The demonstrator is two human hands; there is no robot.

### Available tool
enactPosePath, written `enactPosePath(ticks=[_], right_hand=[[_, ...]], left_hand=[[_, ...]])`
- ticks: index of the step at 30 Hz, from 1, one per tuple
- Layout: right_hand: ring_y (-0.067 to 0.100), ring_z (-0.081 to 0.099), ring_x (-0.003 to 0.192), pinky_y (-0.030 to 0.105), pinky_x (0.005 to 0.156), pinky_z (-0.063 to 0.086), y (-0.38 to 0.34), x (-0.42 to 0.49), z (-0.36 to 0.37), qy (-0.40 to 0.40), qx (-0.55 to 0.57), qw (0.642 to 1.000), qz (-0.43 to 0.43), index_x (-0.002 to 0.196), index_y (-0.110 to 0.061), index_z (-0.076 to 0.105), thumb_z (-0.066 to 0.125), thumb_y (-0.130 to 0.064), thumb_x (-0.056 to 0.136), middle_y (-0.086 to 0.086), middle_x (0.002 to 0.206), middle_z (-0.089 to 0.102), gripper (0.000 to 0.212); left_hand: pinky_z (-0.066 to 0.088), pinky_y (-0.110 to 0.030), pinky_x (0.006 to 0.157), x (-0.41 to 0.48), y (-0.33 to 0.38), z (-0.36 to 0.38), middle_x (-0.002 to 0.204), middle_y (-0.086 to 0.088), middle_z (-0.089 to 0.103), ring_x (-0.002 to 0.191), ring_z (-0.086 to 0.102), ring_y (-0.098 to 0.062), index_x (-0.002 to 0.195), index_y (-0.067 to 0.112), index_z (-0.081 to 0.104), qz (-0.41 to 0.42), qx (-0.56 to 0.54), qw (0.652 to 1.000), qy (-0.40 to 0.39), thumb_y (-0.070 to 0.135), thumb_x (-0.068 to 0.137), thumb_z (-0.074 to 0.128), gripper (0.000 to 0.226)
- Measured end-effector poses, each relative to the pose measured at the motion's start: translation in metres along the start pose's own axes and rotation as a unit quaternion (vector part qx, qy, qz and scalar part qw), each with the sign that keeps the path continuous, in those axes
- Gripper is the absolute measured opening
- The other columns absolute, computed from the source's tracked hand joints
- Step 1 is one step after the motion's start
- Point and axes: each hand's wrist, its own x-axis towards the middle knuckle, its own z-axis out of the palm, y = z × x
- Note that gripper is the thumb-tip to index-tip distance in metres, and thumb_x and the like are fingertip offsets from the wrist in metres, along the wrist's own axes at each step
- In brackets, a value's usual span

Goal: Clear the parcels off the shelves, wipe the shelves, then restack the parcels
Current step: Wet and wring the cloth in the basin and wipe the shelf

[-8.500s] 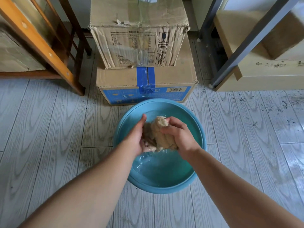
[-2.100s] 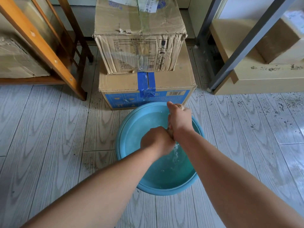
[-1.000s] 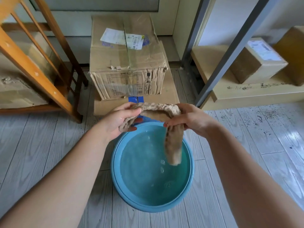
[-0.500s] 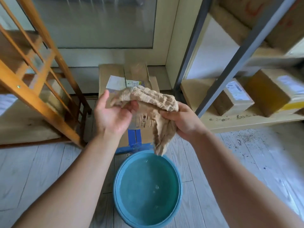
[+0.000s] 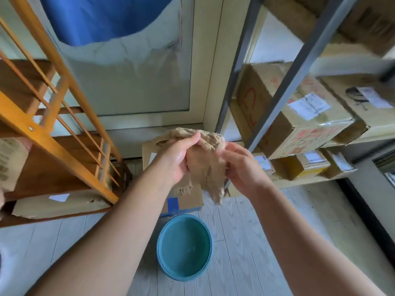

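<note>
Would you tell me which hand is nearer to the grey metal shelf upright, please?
The right hand. It grips the beige cloth just left of the grey metal shelf upright, almost meeting its lower part in the image. The left hand grips the cloth's far side, farther left.

Soft, even daylight fills the view, coming through the frosted glass pane at twelve o'clock; shadows are faint and diffuse. A wet sheen glints on the left hand, and pale reflections lie on the water in the round blue plastic basin. Motion blur smears the brown cardboard parcels on the grey metal shelving from one to three o'clock. Wide-angle distortion bends the orange wooden rack at nine o'clock and stretches both forearms toward the lower corners
</note>
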Motion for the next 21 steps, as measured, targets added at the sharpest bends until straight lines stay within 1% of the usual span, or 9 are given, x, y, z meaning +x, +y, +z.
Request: enactPosePath(ticks=[2, 5, 8, 9, 11, 13, 17, 19, 21], right_hand=[[0.027, 0.065, 0.08, 0.033, 0.066, 0.053, -0.035, -0.014, 0.007, 0.019, -0.003, 1.0, 0.005, 0.107, 0.007, 0.06, 0.057, -0.032, 0.084, 0.015, 0.088, 0.067, 0.046], [0.035, 0.06, 0.091, 0.045, 0.083, 0.047, -0.091, -0.037, 0.02, 0.064, 0.019, 0.998, -0.008, 0.113, 0.011, 0.056, 0.058, -0.029, 0.086, 0.024, 0.1, 0.061, 0.048], [0.029, 0.056, 0.078, 0.037, 0.071, 0.045, -0.136, -0.054, 0.023, 0.11, 0.044, 0.993, -0.028, 0.084, -0.002, 0.059, 0.055, -0.014, 0.088, 0.016, 0.082, 0.059, 0.013], [0.026, 0.055, 0.073, 0.034, 0.066, 0.042, -0.153, -0.062, 0.022, 0.127, 0.049, 0.99, -0.035, 0.076, -0.008, 0.055, 0.052, -0.009, 0.089, 0.012, 0.076, 0.057, 0.014], [0.024, 0.053, 0.071, 0.034, 0.065, 0.039, -0.182, -0.077, 0.02, 0.147, 0.056, 0.986, -0.049, 0.072, -0.012, 0.051, 0.051, -0.005, 0.088, 0.008, 0.073, 0.056, 0.017], [0.024, 0.051, 0.071, 0.034, 0.064, 0.039, -0.211, -0.094, 0.019, 0.171, 0.08, 0.979, -0.076, 0.073, -0.012, 0.05, 0.051, -0.002, 0.086, 0.007, 0.073, 0.053, 0.016], [0.028, 0.055, 0.085, 0.04, 0.081, 0.043, -0.245, -0.12, 0.02, 0.196, 0.153, 0.961, -0.117, 0.086, -0.006, 0.052, 0.046, 0.005, 0.082, 0.013, 0.088, 0.057, 0.013], [0.029, 0.055, 0.086, 0.038, 0.079, 0.045, -0.251, -0.128, 0.023, 0.211, 0.175, 0.954, -0.12, 0.085, -0.006, 0.052, 0.047, 0.005, 0.078, 0.013, 0.088, 0.057, 0.014], [0.025, 0.058, 0.078, 0.035, 0.073, 0.047, -0.256, -0.14, 0.026, 0.248, 0.194, 0.941, -0.123, 0.083, -0.006, 0.055, 0.044, 0.007, 0.082, 0.01, 0.082, 0.06, 0.017]], left_hand=[[0.052, -0.04, 0.083, -0.02, 0.027, 0.019, 0.093, -0.006, 0.07, 0.084, 0.067, -0.023, 0.084, 0.016, 0.066, 0.023, 0.018, 0.999, 0.041, 0.029, 0.084, 0.067, 0.013], [0.053, -0.044, 0.088, -0.058, 0.069, 0.049, 0.094, -0.008, 0.072, 0.09, 0.068, -0.027, 0.091, 0.015, 0.068, 0.059, 0.044, 0.995, 0.071, 0.034, 0.07, 0.079, 0.031], [0.051, -0.048, 0.092, -0.089, 0.105, 0.072, 0.107, -0.017, 0.069, 0.099, 0.066, -0.032, 0.117, 0.001, 0.059, 0.051, 0.038, 0.998, -0.017, 0.023, 0.054, 0.08, 0.07], [0.051, -0.048, 0.092, -0.101, 0.117, 0.081, 0.11, -0.019, 0.067, 0.101, 0.065, -0.034, 0.122, -0.002, 0.055, 0.045, 0.043, 0.997, -0.042, 0.016, 0.055, 0.079, 0.074], [0.054, -0.042, 0.083, -0.12, 0.139, 0.096, 0.105, -0.018, 0.068, 0.093, 0.066, -0.031, 0.12, -0.003, 0.056, 0.039, 0.058, 0.996, -0.061, 0.006, 0.061, 0.075, 0.062], [0.053, -0.037, 0.078, -0.138, 0.158, 0.112, 0.099, -0.015, 0.069, 0.084, 0.066, -0.026, 0.114, 0.0, 0.06, 0.042, 0.055, 0.995, -0.071, 0.004, 0.07, 0.071, 0.046], [0.051, -0.039, 0.08, -0.16, 0.178, 0.129, 0.1, -0.011, 0.069, 0.088, 0.064, -0.025, 0.114, 0.009, 0.061, 0.05, -0.009, 0.995, -0.09, 0.012, 0.081, 0.066, 0.033], [0.053, -0.04, 0.078, -0.166, 0.184, 0.134, 0.1, -0.01, 0.069, 0.09, 0.064, -0.026, 0.108, 0.011, 0.063, 0.052, -0.028, 0.995, -0.079, 0.017, 0.084, 0.065, 0.026], [0.054, -0.039, 0.078, -0.171, 0.188, 0.141, 0.097, -0.009, 0.07, 0.089, 0.065, -0.026, 0.099, 0.011, 0.065, 0.112, 0.042, 0.993, -0.008, 0.022, 0.082, 0.07, 0.021]])
